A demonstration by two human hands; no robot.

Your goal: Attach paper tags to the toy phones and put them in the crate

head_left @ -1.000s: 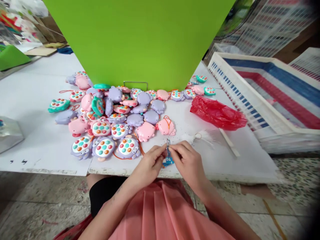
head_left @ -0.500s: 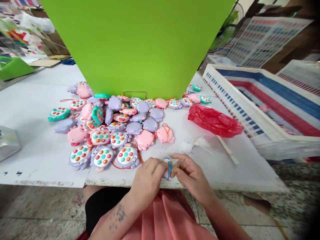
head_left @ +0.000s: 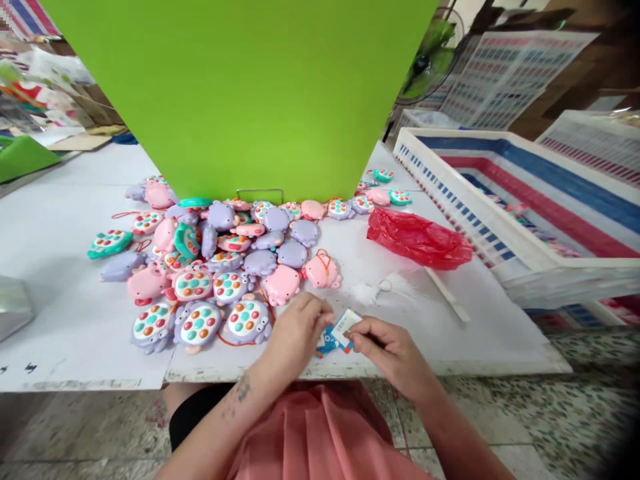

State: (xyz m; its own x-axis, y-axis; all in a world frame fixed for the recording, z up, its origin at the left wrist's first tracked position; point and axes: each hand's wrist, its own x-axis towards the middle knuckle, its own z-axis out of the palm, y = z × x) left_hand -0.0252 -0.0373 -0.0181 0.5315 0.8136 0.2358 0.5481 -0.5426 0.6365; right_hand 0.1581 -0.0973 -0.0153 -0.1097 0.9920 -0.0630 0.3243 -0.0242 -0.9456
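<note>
My left hand (head_left: pixel 299 329) and my right hand (head_left: pixel 387 347) meet at the front edge of the white table (head_left: pixel 75 313). Both pinch a small blue and white printed card (head_left: pixel 343 330) between their fingertips, its white side turned up. Just behind my left hand lies a heap of small pastel animal-shaped toys (head_left: pixel 220 260) in pink, purple and teal, several with coloured dots and orange cords. A pink toy (head_left: pixel 323 271) lies nearest the card.
A big green panel (head_left: pixel 250 93) stands behind the heap. A crumpled red plastic bag (head_left: pixel 417 238), a white fluffy tuft with a ring (head_left: pixel 375 290) and a white stick (head_left: pixel 447 296) lie to the right. A white crate (head_left: pixel 500 220) with striped lining sits far right.
The card was held on edge between my fingers; now it is tilted flat with its white face up. My hands have spread slightly apart.
</note>
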